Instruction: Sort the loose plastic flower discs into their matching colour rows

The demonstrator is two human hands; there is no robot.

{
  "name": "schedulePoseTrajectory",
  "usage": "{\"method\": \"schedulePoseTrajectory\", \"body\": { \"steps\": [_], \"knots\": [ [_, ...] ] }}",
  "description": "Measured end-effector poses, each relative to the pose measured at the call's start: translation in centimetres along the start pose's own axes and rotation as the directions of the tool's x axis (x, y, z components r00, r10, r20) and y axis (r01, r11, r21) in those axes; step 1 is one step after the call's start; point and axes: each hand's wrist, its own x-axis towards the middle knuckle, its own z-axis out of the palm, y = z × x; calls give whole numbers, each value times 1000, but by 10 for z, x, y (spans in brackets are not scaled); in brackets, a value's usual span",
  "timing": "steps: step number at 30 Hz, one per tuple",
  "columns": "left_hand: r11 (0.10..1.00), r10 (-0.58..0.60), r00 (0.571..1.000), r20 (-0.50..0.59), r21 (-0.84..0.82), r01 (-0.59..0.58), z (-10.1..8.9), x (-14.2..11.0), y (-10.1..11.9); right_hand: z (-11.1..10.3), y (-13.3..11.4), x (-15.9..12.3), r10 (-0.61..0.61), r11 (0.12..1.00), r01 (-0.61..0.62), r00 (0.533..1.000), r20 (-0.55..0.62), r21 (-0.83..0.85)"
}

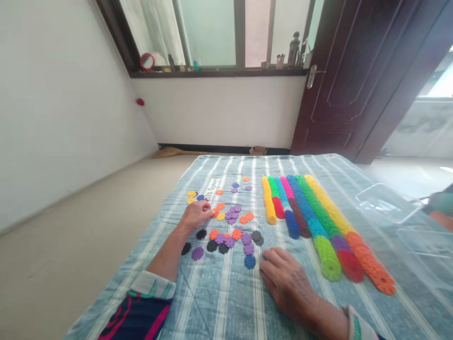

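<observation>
Several loose flower-shaped plastic discs (231, 231) in orange, purple, yellow, black and blue lie scattered on a blue striped cloth (219, 302). My left hand (196, 213) reaches among them, fingers curled in a pinch on an orange disc (215, 212). Flat on the cloth lies my right hand (286, 278), fingers together and stretched out, just right of a blue disc (249, 261). To the right lie several long rolls of stacked discs (318, 222), in yellow, green, pink, blue, red and orange.
Clear plastic trays (389, 203) sit at the cloth's right side. Beyond the cloth are bare floor on the left, a white wall, a window sill with small items, and a dark wooden door (339, 80) at the back right.
</observation>
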Motion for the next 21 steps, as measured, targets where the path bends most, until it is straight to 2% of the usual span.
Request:
{"method": "schedulePoseTrajectory", "body": {
  "steps": [3,12,17,21],
  "knots": [
    [999,7,1000,-5,37,-7,-2,-1,3,-2,-1,2,-5,1000,5,1000,0,-27],
    [999,36,999,-41,-20,-37,-10,-7,7,-2,-2,3,-17,1000,17,1000,-21,-19],
    [993,121,992,28,8,-122,-14,-26,15,0,-1,3,-10,1000,10,1000,-7,-18],
    [981,191,978,78,20,-193,-11,-48,20,0,-1,2,-7,1000,7,1000,-2,-4]
  ]
}}
